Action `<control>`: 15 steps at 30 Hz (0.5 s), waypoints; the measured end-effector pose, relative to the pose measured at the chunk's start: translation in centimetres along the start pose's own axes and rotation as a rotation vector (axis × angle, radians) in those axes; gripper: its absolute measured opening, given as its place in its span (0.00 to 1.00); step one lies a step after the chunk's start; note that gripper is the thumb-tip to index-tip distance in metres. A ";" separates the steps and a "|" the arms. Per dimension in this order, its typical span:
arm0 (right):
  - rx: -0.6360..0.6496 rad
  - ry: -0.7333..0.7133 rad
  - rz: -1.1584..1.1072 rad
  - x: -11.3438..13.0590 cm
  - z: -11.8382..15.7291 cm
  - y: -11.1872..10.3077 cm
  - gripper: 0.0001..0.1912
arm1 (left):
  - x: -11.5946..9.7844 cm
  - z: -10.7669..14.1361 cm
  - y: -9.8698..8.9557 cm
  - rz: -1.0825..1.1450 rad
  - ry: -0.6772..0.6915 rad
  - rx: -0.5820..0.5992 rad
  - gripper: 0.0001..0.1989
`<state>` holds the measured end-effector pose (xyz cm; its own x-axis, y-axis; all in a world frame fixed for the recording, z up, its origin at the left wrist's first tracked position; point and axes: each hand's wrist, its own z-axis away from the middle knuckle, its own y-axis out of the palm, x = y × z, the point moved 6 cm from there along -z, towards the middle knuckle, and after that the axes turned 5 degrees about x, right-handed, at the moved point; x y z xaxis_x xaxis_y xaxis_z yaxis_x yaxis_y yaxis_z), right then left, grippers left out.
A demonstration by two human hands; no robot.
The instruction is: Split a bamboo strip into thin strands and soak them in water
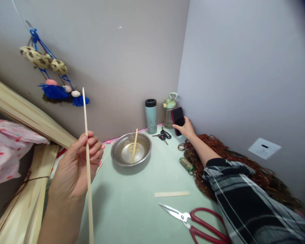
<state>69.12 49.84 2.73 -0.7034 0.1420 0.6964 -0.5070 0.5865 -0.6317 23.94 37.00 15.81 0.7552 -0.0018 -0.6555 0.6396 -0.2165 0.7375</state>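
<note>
Grayish walls (132, 61) meet at a corner behind a pale-green tabletop (127, 203) bearing a steel bowl (145, 144). Bottom edge crops a bamboo strip (88, 176) and red-handled scissors (186, 217); some cord (208, 145) lies hidden beneath the right sleeve (239, 200). Hands well apart, the left hand (75, 162) pinches the strip nearly upright left of the bowl; the right hand (187, 128) clasps a smartphone (178, 117) beside a green-lidded bottle (168, 113).

Craft corner: pale strip (88, 169), scissors (185, 217).
</note>
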 end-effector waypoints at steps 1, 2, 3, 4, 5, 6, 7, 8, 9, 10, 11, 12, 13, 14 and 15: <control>-0.002 0.005 0.016 0.2 0.5 -0.2 0.47 | 0.0 0.0 0.0 -0.003 -0.003 0.001 0.06; -0.006 0.011 0.035 0.4 1.0 -0.5 0.47 | 0.0 0.0 0.0 -0.004 -0.003 0.000 0.06; -0.011 0.017 0.055 0.7 1.6 -0.8 0.46 | -0.1 0.1 0.1 -0.005 -0.003 -0.001 0.06; -0.014 0.020 0.077 0.9 2.2 -1.1 0.44 | -0.1 0.1 0.1 -0.006 0.000 -0.002 0.07; -0.013 0.020 0.098 1.1 2.9 -1.3 0.41 | -0.2 0.1 0.1 -0.009 0.004 -0.004 0.07; -0.008 0.017 0.119 1.3 3.6 -1.5 0.38 | -0.3 0.2 0.2 -0.010 0.007 -0.008 0.08; 0.000 0.013 0.140 1.5 4.2 -1.7 0.37 | -0.4 0.3 0.3 -0.013 0.011 -0.012 0.09; 0.011 0.012 0.161 1.6 4.8 -1.7 0.36 | -0.5 0.4 0.3 -0.017 0.012 -0.016 0.09; 0.023 0.014 0.181 1.6 5.4 -1.7 0.36 | -0.6 0.5 0.4 -0.020 0.013 -0.019 0.09; 0.033 0.017 0.200 1.6 5.9 -1.7 0.35 | -0.6 0.6 0.5 -0.022 0.015 -0.022 0.09; 0.042 0.021 0.217 1.6 6.2 -1.6 0.36 | -0.7 0.7 0.6 -0.024 0.017 -0.028 0.09; 0.049 0.024 0.230 1.7 6.5 -1.4 0.36 | -0.8 0.8 0.6 -0.026 0.019 -0.033 0.09; 0.056 0.023 0.240 1.7 6.7 -1.3 0.36 | -0.9 0.9 0.7 -0.028 0.023 -0.039 0.08; 0.063 0.018 0.247 1.8 6.8 -1.0 0.37 | -0.9 1.0 0.7 -0.030 0.024 -0.044 0.08; 0.069 0.009 0.249 2.0 6.8 -0.8 0.37 | -0.9 1.0 0.7 -0.034 0.026 -0.048 0.09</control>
<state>64.74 44.24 2.36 -0.8067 0.2825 0.5190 -0.3517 0.4764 -0.8058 23.54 35.87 16.77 0.7362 0.0302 -0.6761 0.6704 -0.1688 0.7225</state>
